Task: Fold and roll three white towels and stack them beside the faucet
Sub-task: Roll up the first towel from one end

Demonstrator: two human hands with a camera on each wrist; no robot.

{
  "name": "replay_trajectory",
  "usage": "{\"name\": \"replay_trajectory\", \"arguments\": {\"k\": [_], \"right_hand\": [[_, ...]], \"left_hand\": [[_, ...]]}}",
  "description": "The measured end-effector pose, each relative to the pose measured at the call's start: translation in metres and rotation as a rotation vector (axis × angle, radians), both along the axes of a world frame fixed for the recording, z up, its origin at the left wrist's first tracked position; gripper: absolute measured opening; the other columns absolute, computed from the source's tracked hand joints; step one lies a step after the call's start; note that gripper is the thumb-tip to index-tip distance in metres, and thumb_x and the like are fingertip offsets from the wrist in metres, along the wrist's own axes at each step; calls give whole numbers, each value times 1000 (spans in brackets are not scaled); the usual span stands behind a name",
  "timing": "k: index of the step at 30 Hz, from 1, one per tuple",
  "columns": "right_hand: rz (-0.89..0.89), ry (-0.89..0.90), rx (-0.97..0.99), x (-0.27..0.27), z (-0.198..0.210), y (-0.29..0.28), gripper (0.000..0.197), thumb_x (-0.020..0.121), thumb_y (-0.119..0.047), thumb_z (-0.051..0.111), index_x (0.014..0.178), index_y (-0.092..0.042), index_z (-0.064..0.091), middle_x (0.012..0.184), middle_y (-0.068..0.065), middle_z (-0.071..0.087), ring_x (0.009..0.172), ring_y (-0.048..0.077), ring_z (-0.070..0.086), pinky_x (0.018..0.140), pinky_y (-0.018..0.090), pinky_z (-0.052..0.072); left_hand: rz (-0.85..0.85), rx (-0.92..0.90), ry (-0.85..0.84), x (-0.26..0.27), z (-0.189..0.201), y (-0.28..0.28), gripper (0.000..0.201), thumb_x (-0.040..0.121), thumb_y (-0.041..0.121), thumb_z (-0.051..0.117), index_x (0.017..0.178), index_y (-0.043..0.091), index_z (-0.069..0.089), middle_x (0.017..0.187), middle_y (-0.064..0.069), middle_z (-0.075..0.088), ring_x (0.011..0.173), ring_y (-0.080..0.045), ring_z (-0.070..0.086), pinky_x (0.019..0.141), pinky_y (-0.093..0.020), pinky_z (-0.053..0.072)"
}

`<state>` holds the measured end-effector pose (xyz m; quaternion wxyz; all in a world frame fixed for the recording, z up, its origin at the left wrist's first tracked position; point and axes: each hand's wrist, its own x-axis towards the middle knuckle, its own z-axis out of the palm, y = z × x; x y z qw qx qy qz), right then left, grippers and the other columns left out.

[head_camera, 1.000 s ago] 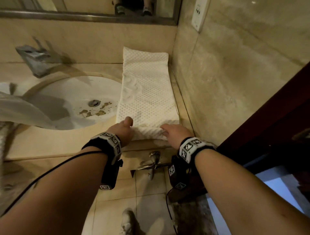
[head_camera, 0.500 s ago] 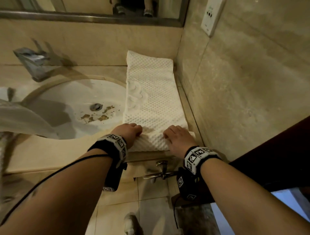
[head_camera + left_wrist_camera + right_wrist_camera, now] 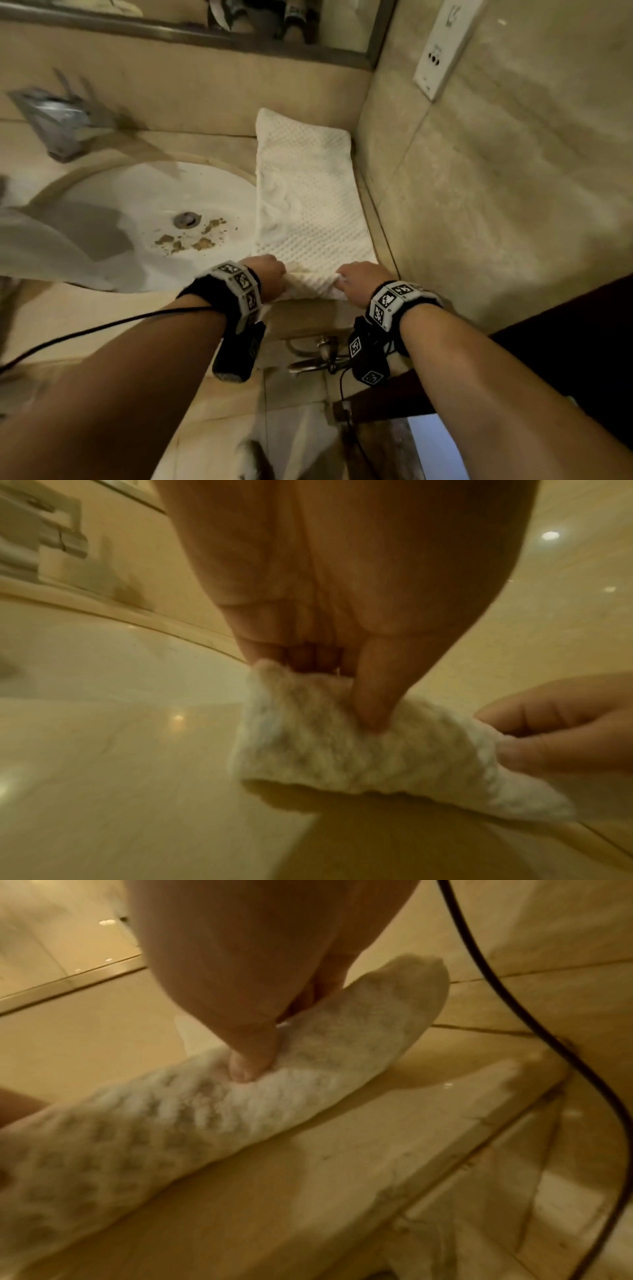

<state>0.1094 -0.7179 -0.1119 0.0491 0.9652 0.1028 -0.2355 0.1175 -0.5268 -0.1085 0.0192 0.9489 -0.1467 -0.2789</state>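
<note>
Towel roll at its first turn, near end of the strip.

Your left hand (image 3: 265,277) and right hand (image 3: 359,282) each pinch the near edge of the folded white towel (image 3: 308,205), thumb underneath and fingers curled over the top, one hand at each corner; judged, that spacing keeps the roll even across its width. The towel lies as a long strip on the tabletop (image 3: 102,329), running from the near edge to the far wall, close beside the right wall, its left edge overhanging the sink (image 3: 137,205). The wrist views show the near end already lifted and curled into a soft tube. The faucet (image 3: 58,126) stands far left, well apart from the towel. More white cloth (image 3: 30,243) drapes at the left. Judged: the right wall crowds your right hand, and the unsupported left edge may sag as you roll.
</note>
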Motion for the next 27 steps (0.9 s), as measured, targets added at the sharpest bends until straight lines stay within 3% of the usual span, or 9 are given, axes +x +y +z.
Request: {"name": "replay_trajectory", "arguments": {"k": [3, 6, 9, 13, 16, 19, 23, 25, 27], "right_hand": [[-21, 89, -24, 8, 0, 6, 34, 101, -25, 35, 125, -6, 49, 129, 14, 54, 114, 30, 54, 89, 35, 44], [-25, 161, -15, 12, 5, 13, 39, 104, -21, 26, 135, -5, 42, 136, 16, 47, 121, 30, 49, 97, 38, 42], [-39, 198, 29, 16, 6, 23, 42, 105, -18, 19, 140, -5, 39, 140, 18, 44, 127, 30, 45, 102, 36, 38], [35, 198, -20, 28, -8, 22, 42, 105, -22, 20, 137, -8, 43, 138, 15, 47, 123, 29, 49, 101, 40, 41], [39, 124, -11, 35, -17, 21, 37, 103, -20, 26, 125, -8, 53, 127, 13, 55, 112, 29, 56, 94, 42, 47], [-9, 92, 20, 42, -21, 21, 37, 101, -26, 32, 117, -7, 60, 119, 12, 61, 107, 30, 59, 89, 39, 48], [20, 34, 35, 43, -18, 19, 34, 100, -23, 32, 116, -7, 57, 118, 12, 60, 106, 31, 59, 86, 38, 47], [99, -133, 82, 34, -19, 15, 31, 100, -22, 30, 116, -7, 53, 116, 11, 58, 102, 30, 58, 83, 38, 45], [233, -330, 190, 24, -21, 6, 40, 94, -34, 27, 111, -11, 55, 111, 9, 56, 99, 29, 56, 82, 39, 43]], "left_hand": [[102, -141, -26, -5, -7, 5, 41, 99, 30, 38, 138, 18, 39, 141, -8, 43, 126, -27, 45, 98, -34, 38], [163, -150, -115, -6, -10, 7, 36, 98, 37, 32, 125, 16, 43, 123, -13, 56, 110, -30, 53, 84, -35, 38], [158, -7, -198, -3, -11, 5, 37, 94, 39, 29, 119, 18, 47, 118, -11, 59, 112, -27, 51, 96, -39, 33], [146, -98, -344, 4, -18, 0, 31, 92, 27, 37, 122, 23, 44, 129, -2, 49, 125, -24, 38, 103, -38, 25], [57, -157, -386, 4, -21, -5, 28, 95, 38, 42, 120, 24, 46, 130, 2, 48, 124, -21, 40, 101, -36, 27], [-15, -129, -324, 1, -21, 1, 62, 78, 68, 54, 121, 24, 44, 127, 5, 47, 122, -19, 42, 103, -34, 25], [-97, -38, -327, -1, -13, 2, 57, 83, 55, 57, 131, 29, 44, 135, 10, 44, 130, -19, 32, 105, -32, 24], [-55, -45, -309, 3, -9, -1, 53, 83, 56, 56, 130, 32, 50, 135, 11, 45, 130, -18, 31, 106, -31, 26], [-9, -42, -264, 8, -5, -5, 51, 84, 57, 55, 129, 34, 53, 136, 8, 43, 128, -18, 33, 106, -31, 30]]}}
